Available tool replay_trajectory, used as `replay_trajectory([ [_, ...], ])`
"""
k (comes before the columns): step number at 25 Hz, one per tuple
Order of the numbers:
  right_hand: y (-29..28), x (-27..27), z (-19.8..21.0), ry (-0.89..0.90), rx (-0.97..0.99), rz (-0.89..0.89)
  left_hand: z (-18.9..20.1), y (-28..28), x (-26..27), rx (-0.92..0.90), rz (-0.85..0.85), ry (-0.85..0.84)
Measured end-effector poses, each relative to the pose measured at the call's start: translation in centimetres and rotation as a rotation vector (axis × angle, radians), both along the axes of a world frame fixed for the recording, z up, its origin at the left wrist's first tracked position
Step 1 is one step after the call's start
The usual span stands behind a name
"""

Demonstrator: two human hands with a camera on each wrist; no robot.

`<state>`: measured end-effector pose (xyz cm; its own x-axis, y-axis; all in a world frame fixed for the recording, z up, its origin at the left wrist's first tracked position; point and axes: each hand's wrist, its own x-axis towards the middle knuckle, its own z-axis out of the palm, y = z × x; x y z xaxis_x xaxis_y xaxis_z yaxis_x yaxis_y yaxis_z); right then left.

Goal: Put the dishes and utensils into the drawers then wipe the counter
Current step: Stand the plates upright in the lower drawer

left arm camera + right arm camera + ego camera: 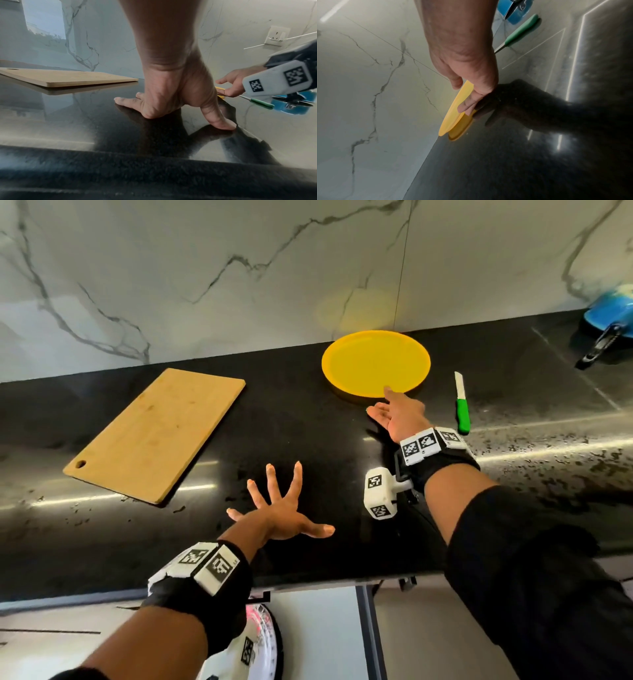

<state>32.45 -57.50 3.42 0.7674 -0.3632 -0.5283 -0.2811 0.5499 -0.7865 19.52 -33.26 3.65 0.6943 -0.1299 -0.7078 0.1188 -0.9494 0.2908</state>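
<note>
Black tabletop (308, 440), marble wall (205, 268).
My left hand (281, 515) spread flat; right hand (397, 416) at plate (373, 361) rim, grip unclear; socket (277, 35) only left-wrist.

blue object (611, 310): cut by right edge | plate (219, 88): mostly behind left hand (171, 88) | knife (260, 103) blade: partly hidden

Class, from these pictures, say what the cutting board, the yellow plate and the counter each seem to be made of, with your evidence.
Cutting board: wood, possibly bamboo, matt; pale grain and faint marks show.
Plate: probably plastic, smooth; uniform bright yellow, thin rim.
Counter: polished dark stone, likely granite; speckled, with mirror-like reflections.
</note>
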Motion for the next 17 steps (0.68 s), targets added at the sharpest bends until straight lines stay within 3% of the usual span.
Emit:
replay_trajectory([
  [17, -2.0, 0.6, 0.4, -0.040, 0.025, -0.099, 0.1, -0.2, -0.2, -0.018, -0.013, -0.005],
])
